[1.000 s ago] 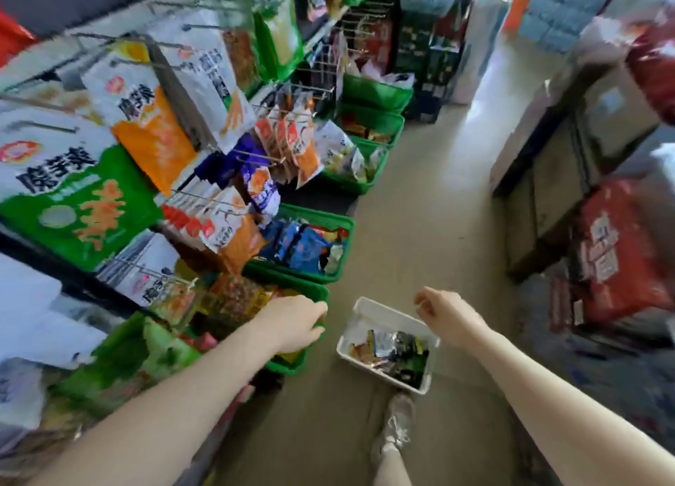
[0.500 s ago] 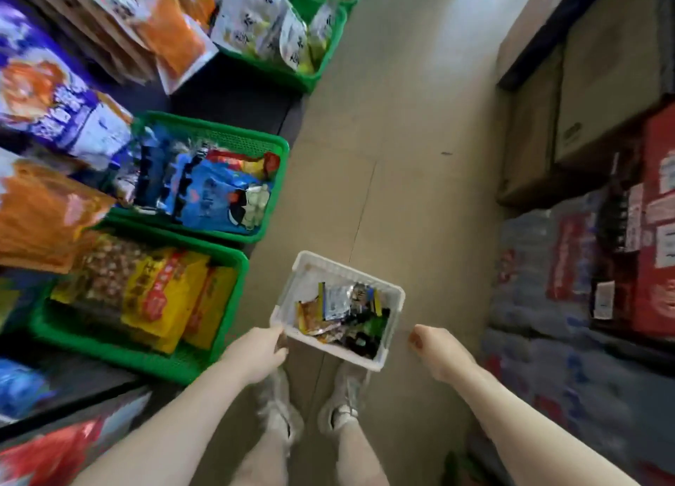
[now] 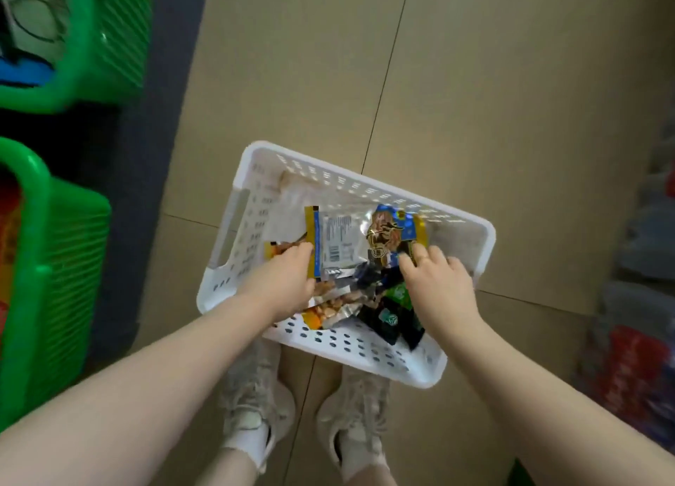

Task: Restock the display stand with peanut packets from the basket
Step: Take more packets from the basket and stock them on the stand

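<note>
1. The peanut packets [image 3: 334,304] lie in a heap inside the white basket [image 3: 365,354] on the tiled floor [image 3: 475,120].
2. The left hand [image 3: 283,284] has its fingers curled around a silver packet [image 3: 338,246].
3. The right hand [image 3: 440,284] presses bent fingers onto the blue-gold packet [image 3: 389,231]; whether it grips is unclear.
4. Green crates [image 3: 58,266] stand at 9 o'clock; sneakers [image 3: 255,405] at 6.

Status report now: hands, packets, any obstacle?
Left hand and right hand both in white basket, fingers on packets; grip unclear. Nothing lifted yet. Nothing in the way.
</note>
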A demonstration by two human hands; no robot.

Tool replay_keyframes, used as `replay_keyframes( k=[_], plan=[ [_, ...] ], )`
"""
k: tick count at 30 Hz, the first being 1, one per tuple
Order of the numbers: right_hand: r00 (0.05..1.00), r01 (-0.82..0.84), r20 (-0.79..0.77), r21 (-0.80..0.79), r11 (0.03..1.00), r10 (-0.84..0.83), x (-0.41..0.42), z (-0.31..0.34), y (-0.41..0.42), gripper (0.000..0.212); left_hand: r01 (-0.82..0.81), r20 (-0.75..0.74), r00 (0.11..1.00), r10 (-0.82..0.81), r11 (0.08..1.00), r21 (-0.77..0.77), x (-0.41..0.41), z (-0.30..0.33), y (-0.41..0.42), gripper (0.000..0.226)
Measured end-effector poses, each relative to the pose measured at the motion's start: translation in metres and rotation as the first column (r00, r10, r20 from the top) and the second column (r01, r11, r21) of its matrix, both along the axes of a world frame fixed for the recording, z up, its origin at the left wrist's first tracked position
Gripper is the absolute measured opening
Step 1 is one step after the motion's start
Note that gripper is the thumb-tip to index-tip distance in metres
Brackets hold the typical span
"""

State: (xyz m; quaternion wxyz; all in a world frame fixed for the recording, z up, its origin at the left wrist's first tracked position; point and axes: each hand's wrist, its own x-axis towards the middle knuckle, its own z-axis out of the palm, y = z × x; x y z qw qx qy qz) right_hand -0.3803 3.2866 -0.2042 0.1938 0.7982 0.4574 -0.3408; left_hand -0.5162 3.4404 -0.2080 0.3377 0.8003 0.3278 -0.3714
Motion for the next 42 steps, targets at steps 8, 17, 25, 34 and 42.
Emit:
replay_keyframes(
  k=[8, 17, 25, 34, 42],
  plan=[
    [0.999, -0.029, -0.042, 0.071, 0.997, 0.032, 0.018, -0.044, -0.005, 0.039, 0.062, 0.106, 0.992, -0.061, 0.998, -0.002, -0.004, -0.051, -0.004, 0.067],
    [0.784, 0.593, -0.503, 0.433, 0.679, -0.364, 0.033, -0.009, 0.052, 0.014, -0.004, 0.345, 0.936, -0.069, 0.979, 0.206, 0.014, -0.041, 0.025, 0.033],
    [0.845, 0.532, -0.309, 0.416, 0.738, -0.435, -0.016, -0.02, 0.057, 0.014, 0.256, 0.018, 0.959, -0.282, 0.893, 0.37, -0.01, -0.03, 0.051, 0.02],
    [0.957, -0.23, -0.162, 0.079, 0.97, 0.24, -0.035, -0.074, 0.014, 0.068, -0.048, 0.147, 0.989, 0.003, 0.953, 0.299, -0.027, -0.059, 0.031, 0.033],
    [0.935, -0.328, -0.058, 0.229, 0.916, 0.349, -0.013, -0.055, 0.051, 0.025, -0.089, 0.224, 0.974, 0.037, 0.97, 0.225, -0.033, -0.039, 0.036, 0.028]
  ],
)
